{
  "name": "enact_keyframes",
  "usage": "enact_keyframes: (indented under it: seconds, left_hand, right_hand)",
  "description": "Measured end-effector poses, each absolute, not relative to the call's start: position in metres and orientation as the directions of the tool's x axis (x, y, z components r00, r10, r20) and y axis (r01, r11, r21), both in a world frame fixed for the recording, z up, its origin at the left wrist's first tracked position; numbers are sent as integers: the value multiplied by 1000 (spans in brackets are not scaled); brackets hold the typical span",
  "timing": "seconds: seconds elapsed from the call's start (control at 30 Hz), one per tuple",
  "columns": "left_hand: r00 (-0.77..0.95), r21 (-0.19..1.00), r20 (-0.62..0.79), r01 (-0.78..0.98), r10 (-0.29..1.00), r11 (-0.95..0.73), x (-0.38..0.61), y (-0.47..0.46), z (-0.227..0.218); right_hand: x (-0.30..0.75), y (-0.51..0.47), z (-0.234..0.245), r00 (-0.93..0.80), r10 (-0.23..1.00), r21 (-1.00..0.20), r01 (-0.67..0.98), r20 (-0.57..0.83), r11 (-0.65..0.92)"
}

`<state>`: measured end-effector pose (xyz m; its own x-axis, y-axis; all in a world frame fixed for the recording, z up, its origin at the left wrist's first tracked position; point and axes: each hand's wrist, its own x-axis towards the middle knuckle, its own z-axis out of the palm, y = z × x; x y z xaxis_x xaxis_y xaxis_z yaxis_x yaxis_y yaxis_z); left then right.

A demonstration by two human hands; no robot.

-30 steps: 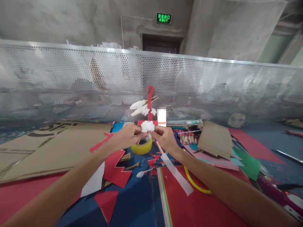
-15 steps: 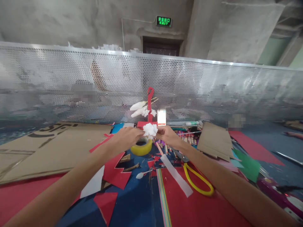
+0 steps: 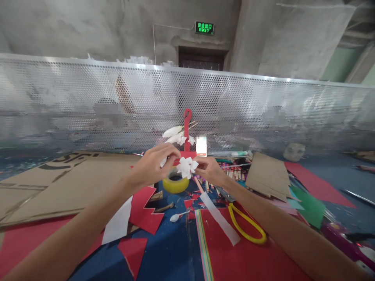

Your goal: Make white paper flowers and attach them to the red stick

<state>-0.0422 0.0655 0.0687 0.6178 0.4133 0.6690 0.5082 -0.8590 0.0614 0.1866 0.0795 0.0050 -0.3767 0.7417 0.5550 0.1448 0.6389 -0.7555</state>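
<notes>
Both of my hands meet over the middle of the table on a crumpled white tissue flower (image 3: 186, 166). My left hand (image 3: 154, 164) curls round its left side, fingers closed above and thumb below. From the right, my right hand (image 3: 208, 170) pinches the flower. A thin stick (image 3: 198, 183) runs down from the flower. Just below and behind the hands lies a yellow tape roll (image 3: 175, 183). Behind them stands a red paper stand (image 3: 186, 134) with white tissue buds on sticks.
Brown cardboard (image 3: 58, 183) lies at the left, red zigzag paper cut-outs (image 3: 145, 212) and a white strip (image 3: 219, 218) in front. Yellow-handled scissors (image 3: 247, 224) rest by my right forearm. Coloured paper and cardboard (image 3: 269, 175) pile at the right. A perforated metal screen (image 3: 263, 113) borders the table's far side.
The tissue flower has dropped slightly and fluffed out. My left hand has lifted and curled over its left side; my right hand stays pinched on it. The scissors' yellow handle now shows.
</notes>
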Motion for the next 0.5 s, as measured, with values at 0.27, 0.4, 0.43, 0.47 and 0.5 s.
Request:
enact_keyframes:
  seconds: [0.27,0.4,0.43,0.47,0.5]
  left_hand:
    - [777,-58,560,385,289,-921,-33,65,58]
    - [699,85,594,438,398,-895,-43,67,64]
    - [681,117,591,459,433,-881,-46,70,65]
    - [672,138,574,483,467,-865,-49,73,65]
    - [675,147,547,505,495,-850,-52,76,64]
  right_hand:
    - [181,82,0,-393,740,-781,81,546,619]
    - [185,88,-2,-364,737,-793,-4,569,609]
    - [187,89,-2,-357,734,-789,-13,577,614]
    - [189,90,-3,-350,733,-786,-19,584,618]
    - [190,91,-3,-346,733,-786,-23,586,617]
